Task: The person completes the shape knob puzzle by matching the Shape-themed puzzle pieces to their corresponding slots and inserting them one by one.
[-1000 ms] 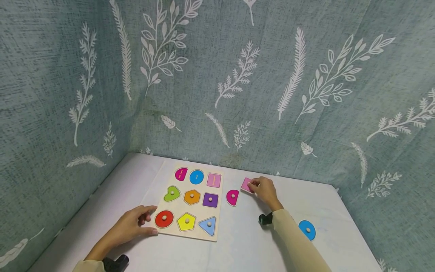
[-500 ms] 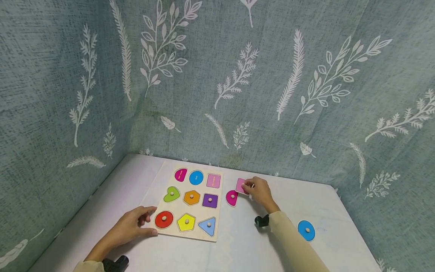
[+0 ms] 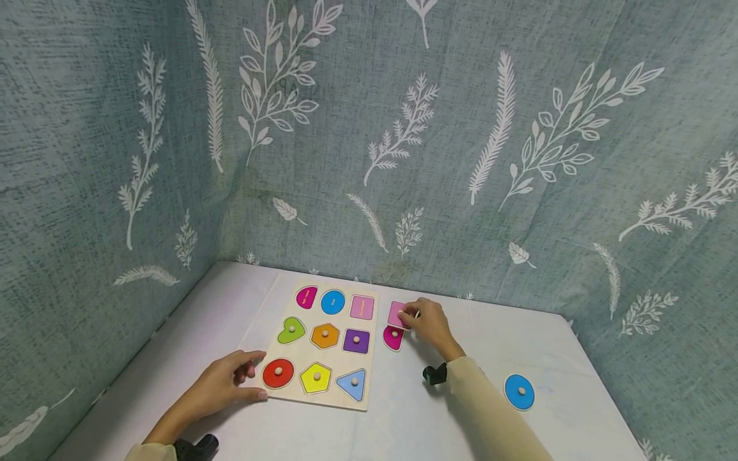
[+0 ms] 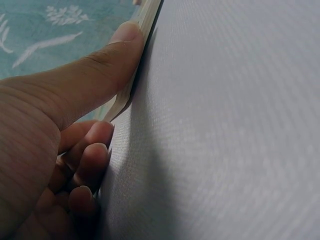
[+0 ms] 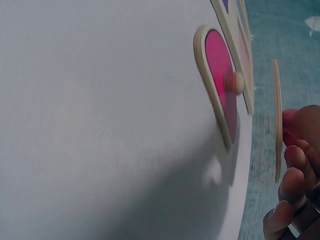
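My right hand (image 3: 429, 323) pinches a pink square puzzle piece (image 3: 396, 313) by its knob. In the right wrist view the piece (image 5: 278, 120) is edge-on, lifted off the table. Below it lies a magenta half-round piece (image 3: 393, 340) with a wooden knob, partly covered in the head view. My left hand (image 3: 221, 379) holds the near left corner of the wooden puzzle board (image 3: 334, 365) between thumb (image 4: 100, 65) and index finger; the other fingers are curled. Several knobbed shapes fill the board's two nearer rows. The far row shows printed magenta, blue and pink recesses.
A blue round piece (image 3: 519, 392) with a knob lies at the right, beside the right sleeve (image 3: 490, 403). A white cloth (image 3: 415, 416) covers the table. Leaf-patterned curtains (image 3: 357, 141) stand at the back and sides.
My right hand has carried the pink square leftward, from right of the magenta half-round piece to above it, closer to the board. My left hand and the board have stayed put.
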`<state>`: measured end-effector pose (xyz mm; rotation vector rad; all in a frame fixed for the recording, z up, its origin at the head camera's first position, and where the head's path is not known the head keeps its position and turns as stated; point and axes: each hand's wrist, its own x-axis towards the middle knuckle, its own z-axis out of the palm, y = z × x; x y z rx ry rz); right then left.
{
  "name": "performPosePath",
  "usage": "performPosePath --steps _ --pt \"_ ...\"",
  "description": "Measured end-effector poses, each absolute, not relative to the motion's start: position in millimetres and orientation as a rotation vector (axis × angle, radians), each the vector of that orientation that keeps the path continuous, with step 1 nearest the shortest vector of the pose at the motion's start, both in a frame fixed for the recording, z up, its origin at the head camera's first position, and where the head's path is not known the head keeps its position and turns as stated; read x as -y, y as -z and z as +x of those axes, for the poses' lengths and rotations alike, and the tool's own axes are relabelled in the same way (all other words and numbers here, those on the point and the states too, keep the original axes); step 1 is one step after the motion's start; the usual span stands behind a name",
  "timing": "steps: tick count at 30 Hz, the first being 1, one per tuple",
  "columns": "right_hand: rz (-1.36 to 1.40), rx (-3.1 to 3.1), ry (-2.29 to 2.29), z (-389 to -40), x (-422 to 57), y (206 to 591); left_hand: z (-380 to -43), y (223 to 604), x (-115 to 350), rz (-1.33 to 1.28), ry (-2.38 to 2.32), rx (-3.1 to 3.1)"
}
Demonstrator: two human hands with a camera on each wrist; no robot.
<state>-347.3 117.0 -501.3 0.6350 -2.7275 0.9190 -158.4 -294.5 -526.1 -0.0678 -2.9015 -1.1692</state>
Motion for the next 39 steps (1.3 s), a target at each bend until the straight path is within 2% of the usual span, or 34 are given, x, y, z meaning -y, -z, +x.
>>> performPosePath --steps 16,39 --pt "0.751 2.698 -0.998 -348.4 -73.8 501.7 -158.6 523.8 295.0 -0.035 1.178 2.894" --pt "0.658 2.78 -1.033 -358.1 -36.4 511.2 -157.1 523.2 297.2 -0.099 1.259 2.884"
